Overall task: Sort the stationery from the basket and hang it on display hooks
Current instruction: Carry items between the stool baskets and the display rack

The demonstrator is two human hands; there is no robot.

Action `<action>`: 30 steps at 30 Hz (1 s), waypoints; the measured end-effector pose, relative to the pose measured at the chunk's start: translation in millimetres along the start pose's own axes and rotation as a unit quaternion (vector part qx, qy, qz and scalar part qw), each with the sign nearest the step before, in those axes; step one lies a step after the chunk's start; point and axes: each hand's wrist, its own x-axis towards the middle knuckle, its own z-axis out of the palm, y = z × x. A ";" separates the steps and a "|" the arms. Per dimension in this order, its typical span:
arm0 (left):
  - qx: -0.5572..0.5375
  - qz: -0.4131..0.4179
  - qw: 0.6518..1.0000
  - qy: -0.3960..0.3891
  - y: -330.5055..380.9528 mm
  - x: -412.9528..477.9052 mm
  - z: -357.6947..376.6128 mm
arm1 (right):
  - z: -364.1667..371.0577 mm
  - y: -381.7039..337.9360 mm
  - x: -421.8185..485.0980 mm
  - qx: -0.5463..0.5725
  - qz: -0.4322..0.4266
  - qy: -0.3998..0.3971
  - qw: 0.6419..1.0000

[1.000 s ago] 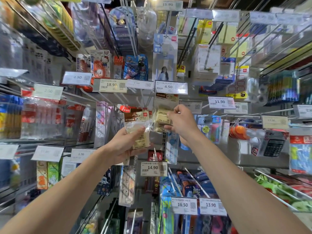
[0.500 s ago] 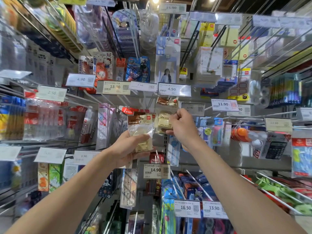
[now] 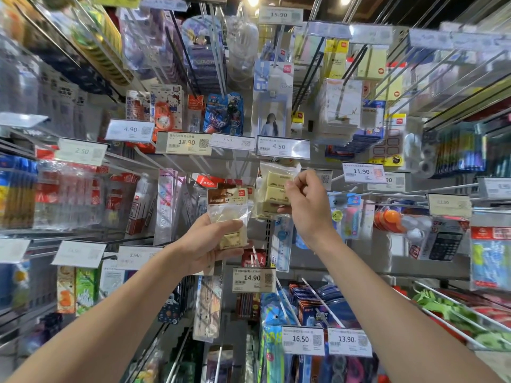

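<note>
Hook wall (image 3: 331, 262): left hand (image 3: 204, 244) grips brown-topped bag (image 3: 229, 208); right hand (image 3: 307, 205), eraser bag (image 3: 273, 186).

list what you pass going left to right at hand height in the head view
red-labelled clear packs → left hand holding the brown-topped eraser pack → clear eraser pack pinched by the right hand → calculator

- way up top: 15.90 tag (image 3: 279, 15)
- middle rail, left to right: 2.50 tag (image 3: 81, 151), 4.90 tag (image 3: 130, 130), 18.90 tag (image 3: 184, 142), 4.50 tag (image 3: 282, 147), 11.90 tag (image 3: 362, 172)
- lower down: 8.90 tag (image 3: 135, 255), 14.90 tag (image 3: 253, 278), 16.50 tag (image 3: 302, 340), 13.90 tag (image 3: 347, 340)
- little red "deli" logo on the brown-header pack (image 3: 229, 199)
- "M&G" on the red card (image 3: 207, 181) right behind it
</note>
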 end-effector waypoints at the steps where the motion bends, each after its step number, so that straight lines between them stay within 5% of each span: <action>1: 0.003 -0.001 1.000 -0.003 0.0 0.6 -0.4 | -0.2 -1.6 -1.2 -0.002 0.001 0.000 1.000; 21: 0.011 -0.006 1.000 -0.001 -2.2 3.0 -2.3 | 14.2 1.3 9.8 0.036 0.141 -0.005 0.989; 30: 0.004 -0.010 1.000 -0.021 -2.0 0.8 -1.7 | 12.8 5.4 8.5 0.002 0.081 -0.005 0.997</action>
